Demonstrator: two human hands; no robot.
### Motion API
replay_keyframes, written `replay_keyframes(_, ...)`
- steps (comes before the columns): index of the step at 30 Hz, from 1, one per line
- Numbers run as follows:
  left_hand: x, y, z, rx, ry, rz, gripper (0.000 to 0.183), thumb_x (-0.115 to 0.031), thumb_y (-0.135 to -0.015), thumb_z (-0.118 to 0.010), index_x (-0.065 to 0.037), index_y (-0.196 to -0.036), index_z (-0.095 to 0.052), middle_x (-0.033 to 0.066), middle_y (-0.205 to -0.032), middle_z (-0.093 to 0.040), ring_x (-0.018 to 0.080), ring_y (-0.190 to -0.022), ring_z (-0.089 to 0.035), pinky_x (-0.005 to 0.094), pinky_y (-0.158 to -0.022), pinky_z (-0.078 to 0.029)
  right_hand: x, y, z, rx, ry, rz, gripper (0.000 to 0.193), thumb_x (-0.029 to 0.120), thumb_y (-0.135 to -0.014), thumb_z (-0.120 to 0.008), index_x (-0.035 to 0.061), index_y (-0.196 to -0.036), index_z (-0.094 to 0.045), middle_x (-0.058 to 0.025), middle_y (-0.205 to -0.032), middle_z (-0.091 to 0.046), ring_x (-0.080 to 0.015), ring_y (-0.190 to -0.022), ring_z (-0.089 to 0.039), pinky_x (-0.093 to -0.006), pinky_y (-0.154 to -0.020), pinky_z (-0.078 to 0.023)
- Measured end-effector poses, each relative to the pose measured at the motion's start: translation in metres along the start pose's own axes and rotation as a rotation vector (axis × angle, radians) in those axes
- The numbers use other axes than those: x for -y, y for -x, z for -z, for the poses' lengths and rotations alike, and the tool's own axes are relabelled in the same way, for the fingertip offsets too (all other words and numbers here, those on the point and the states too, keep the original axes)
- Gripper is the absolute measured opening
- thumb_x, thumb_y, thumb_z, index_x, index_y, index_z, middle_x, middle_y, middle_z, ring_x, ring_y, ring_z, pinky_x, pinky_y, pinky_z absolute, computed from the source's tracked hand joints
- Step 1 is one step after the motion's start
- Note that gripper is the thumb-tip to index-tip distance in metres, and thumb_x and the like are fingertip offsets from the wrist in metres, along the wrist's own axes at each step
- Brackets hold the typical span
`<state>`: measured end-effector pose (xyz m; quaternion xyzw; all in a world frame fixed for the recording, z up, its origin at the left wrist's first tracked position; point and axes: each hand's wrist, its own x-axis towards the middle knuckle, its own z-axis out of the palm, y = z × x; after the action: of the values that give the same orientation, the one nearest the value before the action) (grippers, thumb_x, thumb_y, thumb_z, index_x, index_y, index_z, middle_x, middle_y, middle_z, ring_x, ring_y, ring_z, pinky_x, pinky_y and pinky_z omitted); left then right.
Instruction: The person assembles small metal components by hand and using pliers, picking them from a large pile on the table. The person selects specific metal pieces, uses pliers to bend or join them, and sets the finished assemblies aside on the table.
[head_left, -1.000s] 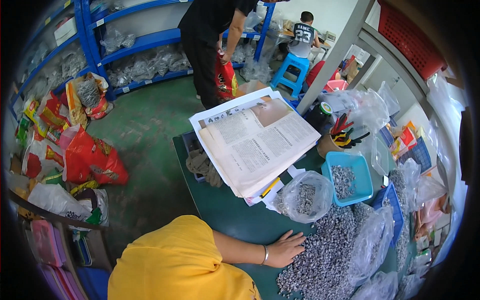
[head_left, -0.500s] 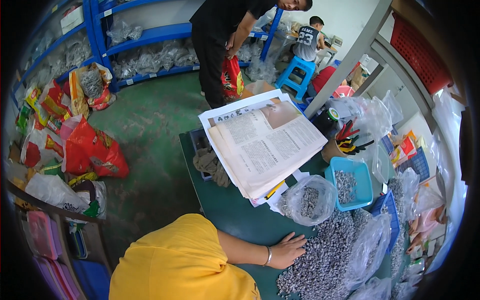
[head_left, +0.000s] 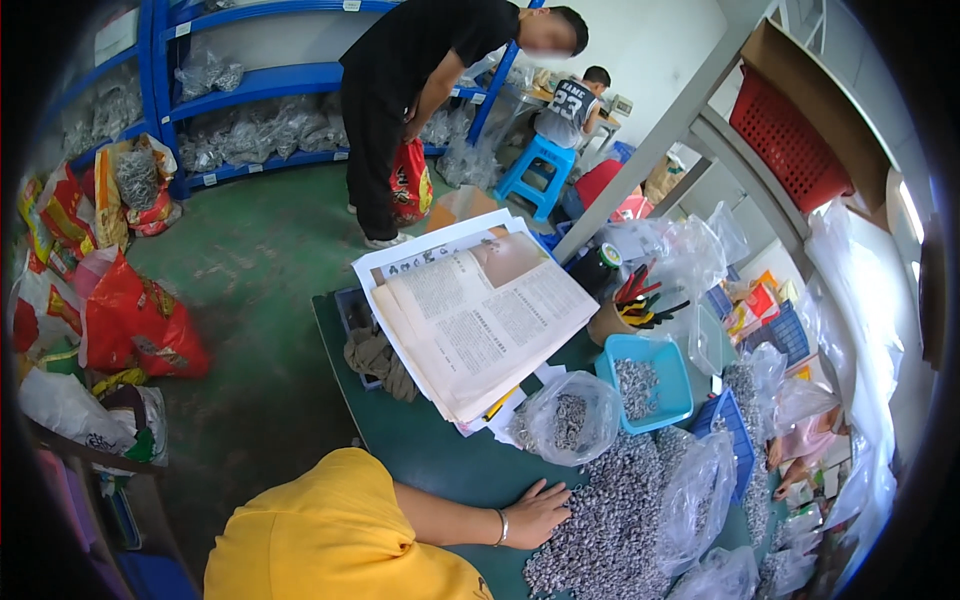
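The left hand is laid palm down on the green surface, its fingers slightly spread, with the tips touching the near side of a pile of small metal parts. The pile is spread at 3 o'clock from that hand, probably so that single pieces can be reached easily; whether any piece is covered by the palm cannot be told. The right hand is not shown, so its state cannot be told.

At 1 o'clock, a clear bag is stood with its mouth upward, and just beyond it a light-blue tub is set; by their walls, the loose pieces inside are presumably kept from scattering. At about 12 o'clock, newspapers are stacked on white sheets, apart from the pile, perhaps to be kept out of the way.
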<state>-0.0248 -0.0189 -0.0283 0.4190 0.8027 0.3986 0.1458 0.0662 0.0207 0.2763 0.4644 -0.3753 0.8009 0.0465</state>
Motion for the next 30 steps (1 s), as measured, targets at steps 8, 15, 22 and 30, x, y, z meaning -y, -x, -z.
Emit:
replay_keyframes(8,0.006,-0.004,-0.013,-0.076,0.036,-0.009,0.035,-0.013,-0.080,-0.051,-0.003,-0.113,-0.046,0.0176,-0.133,-0.032,0.0342,-0.130,-0.019,0.0523,-0.104,-0.009,-0.066,0.057,0.104,-0.899,0.173,-0.728,0.025,0.026,-0.086,-0.050,0.0101,-0.067,-0.049,0.0013,-0.052,-0.032,-0.0111,-0.042,-0.032,-0.0221,-0.040,-0.030)
replay_keyframes(15,-0.009,-0.014,0.023,-0.060,1.818,0.472,0.027,-0.033,-0.090,-0.042,-0.008,-0.094,-0.051,0.0061,-0.093,-0.058,0.0203,-0.088,-0.057,0.0373,-0.079,-0.047,-0.094,0.146,0.179,-0.692,0.977,-1.130,0.013,0.000,-0.087,-0.039,0.0032,-0.089,-0.051,-0.0061,-0.074,-0.052,-0.0120,-0.057,-0.047,-0.0225,-0.044,-0.037)
replay_keyframes(22,0.001,-0.018,0.021,-0.013,2.264,0.723,0.031,-0.039,-0.090,-0.038,-0.013,-0.081,-0.051,0.0005,-0.076,-0.052,0.0133,-0.072,-0.053,0.0298,-0.066,-0.045,-0.133,0.109,0.126,0.123,1.604,-1.049,0.008,-0.005,-0.076,-0.047,-0.0032,-0.079,-0.055,-0.0178,-0.085,-0.055,-0.0321,-0.069,-0.055,-0.0363,-0.064,-0.045)
replay_keyframes(30,0.002,-0.033,-0.004,-0.126,2.256,0.737,0.023,-0.025,-0.086,-0.046,-0.005,-0.093,-0.056,0.0063,-0.087,-0.061,0.0161,-0.078,-0.060,0.0305,-0.069,-0.051,-0.116,0.060,0.112,-0.200,1.293,-0.871,0.004,-0.001,-0.075,-0.053,-0.0006,-0.075,-0.057,-0.0146,-0.079,-0.056,-0.0260,-0.067,-0.054,-0.0362,-0.067,-0.046)
